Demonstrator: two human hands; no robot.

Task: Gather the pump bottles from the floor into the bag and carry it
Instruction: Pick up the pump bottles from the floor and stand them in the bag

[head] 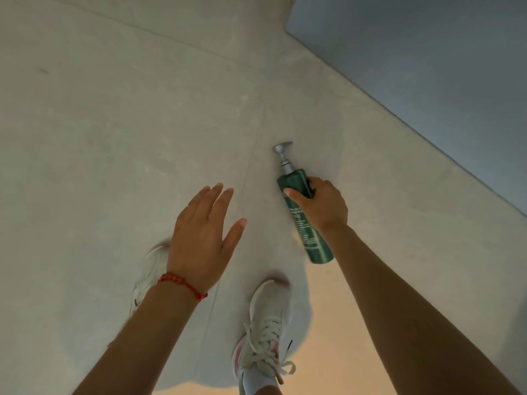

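A green pump bottle (296, 189) with a silver pump head lies along the pale floor, pump pointing away from me. My right hand (322, 206) is wrapped around its upper body, thumb across the front. My left hand (202, 238) hovers over the floor to the left of the bottle, fingers spread, holding nothing; a red cord bracelet circles its wrist. No bag is in view.
A grey-blue wall or panel (427, 67) runs diagonally across the upper right. My two white sneakers (265, 332) stand on the pale tiled floor (99, 138) below the hands. A tile seam runs from the bottle area down toward my feet.
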